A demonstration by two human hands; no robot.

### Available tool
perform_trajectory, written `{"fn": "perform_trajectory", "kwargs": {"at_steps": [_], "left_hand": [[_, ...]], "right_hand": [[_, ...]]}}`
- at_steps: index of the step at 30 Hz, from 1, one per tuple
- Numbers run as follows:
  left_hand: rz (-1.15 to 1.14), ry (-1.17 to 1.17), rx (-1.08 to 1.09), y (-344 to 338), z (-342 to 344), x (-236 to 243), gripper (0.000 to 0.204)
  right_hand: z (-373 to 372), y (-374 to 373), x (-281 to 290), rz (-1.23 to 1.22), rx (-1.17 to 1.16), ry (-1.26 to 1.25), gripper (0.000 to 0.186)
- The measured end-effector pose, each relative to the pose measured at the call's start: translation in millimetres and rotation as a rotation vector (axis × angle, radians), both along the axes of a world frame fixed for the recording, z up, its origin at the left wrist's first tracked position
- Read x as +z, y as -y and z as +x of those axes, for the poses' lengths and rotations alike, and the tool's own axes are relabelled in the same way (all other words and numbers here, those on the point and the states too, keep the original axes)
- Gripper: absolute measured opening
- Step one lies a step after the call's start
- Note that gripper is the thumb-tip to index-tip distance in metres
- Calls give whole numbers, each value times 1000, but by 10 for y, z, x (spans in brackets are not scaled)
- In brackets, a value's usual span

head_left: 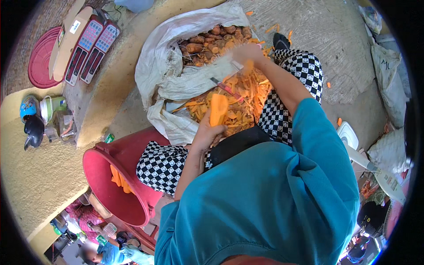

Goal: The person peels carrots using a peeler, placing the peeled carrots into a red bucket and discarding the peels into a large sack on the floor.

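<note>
Peeled carrot (219, 107), one, orange: gripped near its lower end by the left hand (206, 135), the fingers being closed about it; its upper part is left exposed above the grip, and it is placed nearer the body than the right hand. Right hand (247, 54): set apart from the left, farther forward and to its right; blurred, so that what is held in it, if anything, cannot be told.

Carrot peelings (254, 92), heaped: spread between the hands and to the right of the peeled carrot, with more found below it. Narrow strip-shaped item (226, 88), red and dark: seen just beyond the carrot's top, between the hands; kind not determinable. White woven sack (154, 66): opened out to the left of the right hand and forward of the left. Unpeeled carrots (212, 42): piled within it, to the left of the right hand.

Red tub (152, 143): placed left of the left hand and nearer the body; orange pieces (119, 179) are contained in it. Keypad devices (90, 48), two, red-edged: located well to the left of both hands, beside a red round lid (37, 66).
</note>
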State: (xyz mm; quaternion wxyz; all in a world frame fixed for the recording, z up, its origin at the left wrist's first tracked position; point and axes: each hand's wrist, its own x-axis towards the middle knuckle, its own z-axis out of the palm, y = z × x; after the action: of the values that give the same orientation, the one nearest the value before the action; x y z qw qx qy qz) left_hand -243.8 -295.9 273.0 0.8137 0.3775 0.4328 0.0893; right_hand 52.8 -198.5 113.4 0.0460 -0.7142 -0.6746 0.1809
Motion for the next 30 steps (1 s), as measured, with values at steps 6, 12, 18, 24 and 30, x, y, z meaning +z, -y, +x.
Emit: {"fn": "perform_trajectory", "kwargs": {"at_steps": [6, 12, 18, 24, 30], "left_hand": [[476, -3, -20, -59, 26, -361, 74], [436, -10, 31, -59, -23, -431, 78], [166, -109, -60, -144, -29, -306, 31], [-389, 468, 146, -186, 29, -434, 63], [-354, 217, 316, -113, 18, -471, 57]], "right_hand": [[158, -5, -173, 54, -102, -155, 45], [-426, 138, 489, 134, 20, -351, 46], [-239, 238, 409, -424, -380, -1427, 53], [-167, 282, -262, 204, -71, -118, 63], [-741, 427, 741, 355, -22, -345, 62]]}}
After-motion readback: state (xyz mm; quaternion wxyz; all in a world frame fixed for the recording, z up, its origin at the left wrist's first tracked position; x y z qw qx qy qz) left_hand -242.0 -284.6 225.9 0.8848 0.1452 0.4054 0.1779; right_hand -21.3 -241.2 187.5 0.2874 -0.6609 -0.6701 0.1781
